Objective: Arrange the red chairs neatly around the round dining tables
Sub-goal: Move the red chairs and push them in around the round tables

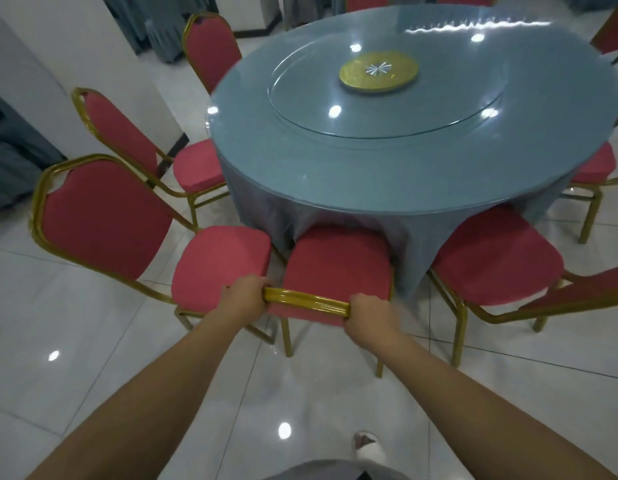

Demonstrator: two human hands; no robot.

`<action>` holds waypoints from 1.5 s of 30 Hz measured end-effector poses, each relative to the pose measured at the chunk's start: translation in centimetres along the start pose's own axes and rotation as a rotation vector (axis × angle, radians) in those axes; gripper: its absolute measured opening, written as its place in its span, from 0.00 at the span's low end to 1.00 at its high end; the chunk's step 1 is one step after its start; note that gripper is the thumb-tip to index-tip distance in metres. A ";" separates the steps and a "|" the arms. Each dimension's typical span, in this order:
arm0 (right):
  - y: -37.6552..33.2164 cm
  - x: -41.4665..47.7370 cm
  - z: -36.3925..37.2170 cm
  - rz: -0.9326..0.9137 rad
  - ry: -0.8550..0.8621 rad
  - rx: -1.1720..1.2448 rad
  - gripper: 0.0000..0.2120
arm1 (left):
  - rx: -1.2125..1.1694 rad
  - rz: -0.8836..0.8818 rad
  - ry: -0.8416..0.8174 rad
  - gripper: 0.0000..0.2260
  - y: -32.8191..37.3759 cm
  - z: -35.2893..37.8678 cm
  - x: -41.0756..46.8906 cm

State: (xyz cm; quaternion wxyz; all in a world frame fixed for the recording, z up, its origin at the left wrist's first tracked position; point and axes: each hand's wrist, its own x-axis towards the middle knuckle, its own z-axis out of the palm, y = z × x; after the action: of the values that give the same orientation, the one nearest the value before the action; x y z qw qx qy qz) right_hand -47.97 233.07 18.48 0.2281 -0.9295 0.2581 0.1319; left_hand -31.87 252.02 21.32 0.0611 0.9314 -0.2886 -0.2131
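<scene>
A red chair [335,265] with a gold frame stands right in front of me, its seat tucked partly under the blue cloth of the round table [387,161]. My left hand [247,294] grips the left end of its gold top rail. My right hand [368,315] grips the right end of the same rail. The chair's backrest is seen from above, so only the rail and a strip of red show. Another red chair [217,268] stands close on the left, angled, its seat nearly touching this one. A third red chair [498,258] stands to the right.
More red chairs ring the table: two at the left [196,168] [210,46], one at the right [595,168], others at the far edge. A glass turntable with a gold disc [378,72] sits on the table. White wall [75,64] at left. Glossy white tile floor [93,358] around me.
</scene>
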 end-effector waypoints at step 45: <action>1.6 -7.1 2.7 0.099 -0.031 0.184 0.03 | 0.234 0.278 -0.130 0.16 -0.5 0.6 -1.5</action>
State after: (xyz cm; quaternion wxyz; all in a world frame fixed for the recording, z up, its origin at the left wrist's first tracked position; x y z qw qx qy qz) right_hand -55.12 236.22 18.15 0.3096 -0.8887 0.3110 0.1330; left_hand -32.96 253.26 21.16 -0.0376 0.8675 -0.4408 -0.2273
